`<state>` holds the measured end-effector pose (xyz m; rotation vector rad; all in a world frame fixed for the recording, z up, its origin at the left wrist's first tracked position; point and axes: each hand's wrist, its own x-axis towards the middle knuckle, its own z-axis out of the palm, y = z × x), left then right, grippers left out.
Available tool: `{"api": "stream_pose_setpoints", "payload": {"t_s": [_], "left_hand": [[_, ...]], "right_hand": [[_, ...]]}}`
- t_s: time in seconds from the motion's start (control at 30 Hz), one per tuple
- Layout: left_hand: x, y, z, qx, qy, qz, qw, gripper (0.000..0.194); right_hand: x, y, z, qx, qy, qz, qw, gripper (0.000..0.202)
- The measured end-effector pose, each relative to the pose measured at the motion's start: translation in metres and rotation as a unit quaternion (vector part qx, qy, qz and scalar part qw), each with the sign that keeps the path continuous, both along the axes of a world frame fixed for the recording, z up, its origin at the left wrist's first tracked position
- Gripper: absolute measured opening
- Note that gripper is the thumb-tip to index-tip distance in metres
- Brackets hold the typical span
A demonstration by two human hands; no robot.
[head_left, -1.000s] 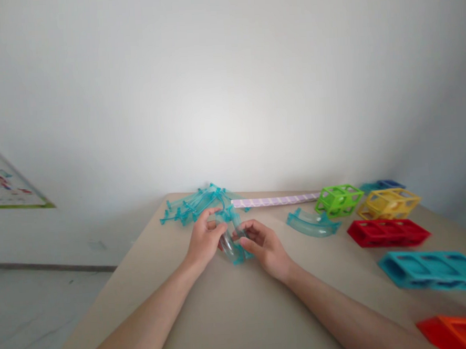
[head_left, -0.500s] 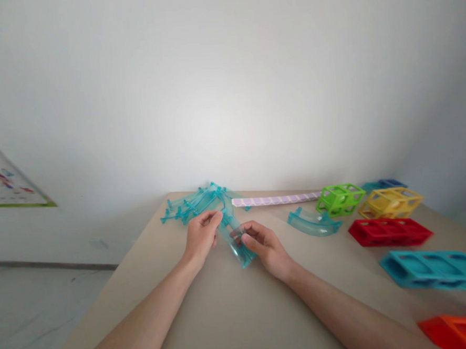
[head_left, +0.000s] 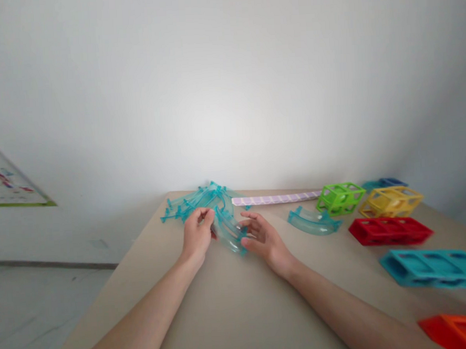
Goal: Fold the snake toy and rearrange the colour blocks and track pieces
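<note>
Between my hands, just above the table, is a curved translucent teal track piece [head_left: 228,231], tilted down to the right. My left hand [head_left: 198,234] is closed, with thumb and fingers pinching the upper left end. At the lower right end is my right hand [head_left: 264,242], its fingers apart and curved. Its thumb tip looks to touch that end, though blur obscures the contact. Behind my left hand lies a tangled pile of similar teal track pieces [head_left: 191,204], partly hidden by it.
Another curved teal track piece [head_left: 314,223] lies to the right. Beyond it stand open-framed blocks: green [head_left: 340,198], yellow [head_left: 392,201], red [head_left: 392,231], blue [head_left: 438,268] and orange-red [head_left: 459,332]. A lilac patterned strip [head_left: 276,199] lies along the table's wall side.
The track piece has turned and risen slightly, so its curve now shows from the side. My right hand's fingers have spread, and my left hand has shifted slightly left.
</note>
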<state>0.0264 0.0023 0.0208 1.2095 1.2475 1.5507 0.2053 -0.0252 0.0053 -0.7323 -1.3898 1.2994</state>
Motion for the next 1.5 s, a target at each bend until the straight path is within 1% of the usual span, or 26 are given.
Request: {"api": "stream_pose_setpoints", "payload": {"t_s": [0.07, 0.13, 0.2, 0.3, 0.4, 0.5, 0.57, 0.63, 0.7, 0.77, 0.87, 0.9, 0.97, 1.03, 1.07, 1.1, 1.2, 1.3, 1.37, 1.43, 1.47, 1.5], "left_hand": [[0.000, 0.001, 0.000, 0.016, -0.011, -0.008, 1.000, 0.028], [0.000, 0.001, 0.000, 0.027, -0.024, -0.022, 0.999, 0.029], [0.000, 0.000, 0.000, 0.036, -0.038, -0.036, 0.998, 0.029], [-0.001, 0.001, -0.001, 0.050, -0.044, -0.050, 0.996, 0.025], [-0.002, 0.001, -0.002, 0.059, -0.041, -0.049, 0.996, 0.022], [-0.002, 0.003, -0.003, 0.058, -0.052, -0.046, 0.996, 0.022], [-0.002, 0.003, -0.003, 0.043, -0.068, -0.048, 0.996, 0.022], [0.000, 0.002, -0.002, 0.008, -0.088, -0.062, 0.994, 0.021], [0.002, 0.000, 0.000, -0.037, -0.108, -0.096, 0.989, 0.021], [0.005, -0.004, 0.000, -0.081, -0.118, -0.148, 0.979, 0.023], [0.009, -0.010, 0.000, -0.117, -0.083, -0.226, 0.963, 0.024], [0.010, -0.012, -0.001, -0.114, -0.063, -0.251, 0.959, 0.022], [0.009, -0.014, -0.002, -0.091, -0.034, -0.301, 0.949, 0.016], [0.008, -0.015, -0.002, -0.069, -0.020, -0.344, 0.936, 0.014], [0.007, -0.015, -0.002, -0.067, -0.017, -0.357, 0.931, 0.015], [0.006, -0.014, -0.002, -0.074, -0.015, -0.358, 0.931, 0.017], [0.006, -0.009, -0.001, -0.125, -0.047, -0.309, 0.942, 0.017], [0.008, -0.006, -0.001, -0.167, -0.104, -0.259, 0.946, 0.009], [0.009, -0.006, -0.002, -0.169, -0.107, -0.248, 0.948, 0.006], [0.010, -0.007, -0.002, -0.170, -0.095, -0.249, 0.949, 0.007], [0.009, -0.007, -0.003, -0.174, -0.089, -0.254, 0.947, 0.008], [0.009, -0.008, -0.003, -0.178, -0.085, -0.261, 0.945, 0.010]], "right_hand": [[-0.001, 0.000, -0.002, 0.038, -0.051, -0.015, 0.998, 0.061], [-0.002, -0.001, -0.003, 0.079, -0.104, -0.036, 0.991, 0.059], [-0.001, -0.002, -0.003, 0.126, -0.157, -0.060, 0.978, 0.057], [0.002, -0.004, 0.000, 0.205, -0.221, -0.082, 0.950, 0.056], [0.004, -0.006, 0.004, 0.262, -0.265, -0.080, 0.924, 0.055], [0.005, -0.010, 0.010, 0.290, -0.294, -0.070, 0.908, 0.052], [0.006, -0.014, 0.016, 0.299, -0.303, -0.061, 0.903, 0.050], [0.008, -0.018, 0.022, 0.316, -0.308, -0.032, 0.897, 0.048], [0.008, -0.023, 0.028, 0.348, -0.319, 0.010, 0.881, 0.043], [0.008, -0.027, 0.033, 0.390, -0.346, 0.037, 0.853, 0.032], [0.003, -0.031, 0.040, 0.433, -0.401, 0.023, 0.807, 0.024], [0.001, -0.032, 0.042, 0.443, -0.413, 0.019, 0.795, 0.025], [-0.002, -0.034, 0.045, 0.462, -0.423, 0.030, 0.779, 0.037], [-0.004, -0.035, 0.046, 0.466, -0.432, 0.048, 0.771, 0.047], [-0.004, -0.035, 0.045, 0.457, -0.443, 0.050, 0.769, 0.047], [-0.004, -0.034, 0.045, 0.442, -0.460, 0.046, 0.769, 0.043], [-0.002, -0.032, 0.041, 0.383, -0.525, 0.024, 0.760, 0.023], [0.002, -0.029, 0.040, 0.342, -0.579, 0.000, 0.740, 0.015], [0.006, -0.028, 0.043, 0.310, -0.618, -0.033, 0.721, 0.018], [0.011, -0.029, 0.048, 0.274, -0.652, -0.077, 0.703, 0.024], [0.013, -0.030, 0.051, 0.260, -0.658, -0.098, 0.700, 0.028], [0.014, -0.033, 0.053, 0.253, -0.655, -0.112, 0.703, 0.033]]}}
